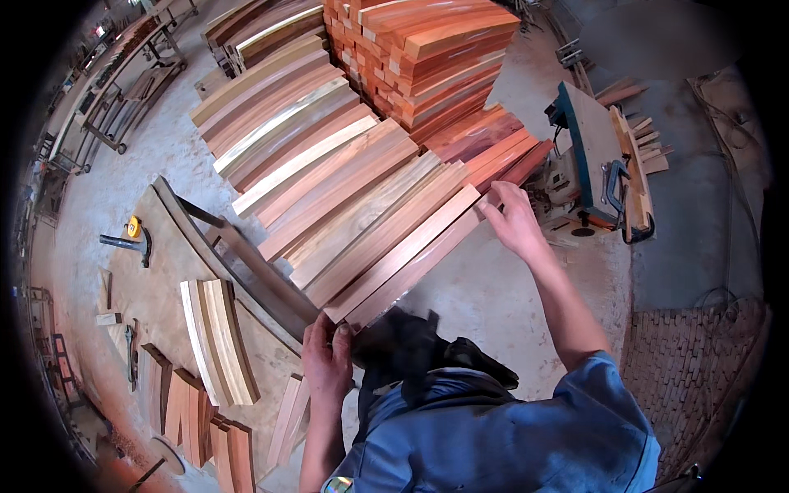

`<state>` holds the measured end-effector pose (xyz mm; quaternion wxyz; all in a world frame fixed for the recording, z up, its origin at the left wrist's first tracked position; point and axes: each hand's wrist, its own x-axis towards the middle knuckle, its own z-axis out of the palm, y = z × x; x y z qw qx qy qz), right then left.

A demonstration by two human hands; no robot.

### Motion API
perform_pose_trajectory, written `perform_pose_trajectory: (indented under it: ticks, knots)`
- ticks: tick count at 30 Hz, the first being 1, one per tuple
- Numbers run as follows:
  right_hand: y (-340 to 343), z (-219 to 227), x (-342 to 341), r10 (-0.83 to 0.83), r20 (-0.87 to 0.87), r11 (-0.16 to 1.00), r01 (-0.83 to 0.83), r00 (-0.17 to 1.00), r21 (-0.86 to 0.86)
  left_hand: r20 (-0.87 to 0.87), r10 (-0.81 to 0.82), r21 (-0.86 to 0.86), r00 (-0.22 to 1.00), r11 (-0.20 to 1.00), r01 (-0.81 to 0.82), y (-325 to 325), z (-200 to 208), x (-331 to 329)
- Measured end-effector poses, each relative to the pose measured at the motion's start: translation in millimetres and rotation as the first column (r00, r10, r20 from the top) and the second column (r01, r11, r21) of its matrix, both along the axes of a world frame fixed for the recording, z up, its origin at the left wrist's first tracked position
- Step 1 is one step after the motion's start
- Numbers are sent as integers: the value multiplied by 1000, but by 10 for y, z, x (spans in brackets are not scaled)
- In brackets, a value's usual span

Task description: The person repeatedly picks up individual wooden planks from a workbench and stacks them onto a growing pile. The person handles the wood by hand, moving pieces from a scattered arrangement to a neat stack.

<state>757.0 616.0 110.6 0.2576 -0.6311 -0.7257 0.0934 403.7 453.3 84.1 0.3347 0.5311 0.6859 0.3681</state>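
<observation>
Both my hands are at the two ends of a long pale wooden board (419, 264), the nearest of a slanting row of boards. My left hand (326, 355) grips its near left end, thumb on the end and fingers partly hidden. At the far right end, my right hand (511, 218) pinches the board, with its fingertips by the reddish boards (505, 156). Directly beyond lies another light board (403, 251), close alongside. Further boards (329, 201), cream, pink and brown, lie side by side up to the back left.
A tall stack of reddish wood (452, 66) rises behind the row. At left, a curved-edge table (168, 255) bears a hammer (131, 244), a yellow tape measure (134, 226) and several wood pieces (218, 341). Clamps (614, 189) grip boards on a bench (588, 156) at right.
</observation>
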Motion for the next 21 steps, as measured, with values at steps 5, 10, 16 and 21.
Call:
perform_pose_trajectory:
  ticks: [5,10,16,21]
  knots:
    - [258,-163,-8,45,-212,956,-104,976,-276,37,28,-34,999,999,-27,33,-36,59]
    - [271,-264,-16,22,-299,965,-99,954,-244,-79,67,-109,995,991,-75,77,192,206]
    - [196,-427,-45,-39,-538,991,-36,842,-127,-3,182,-11,983,983,-182,34,171,307]
    - [143,-479,-15,44,-650,999,-29,759,33,178,335,200,925,908,-368,-109,98,410]
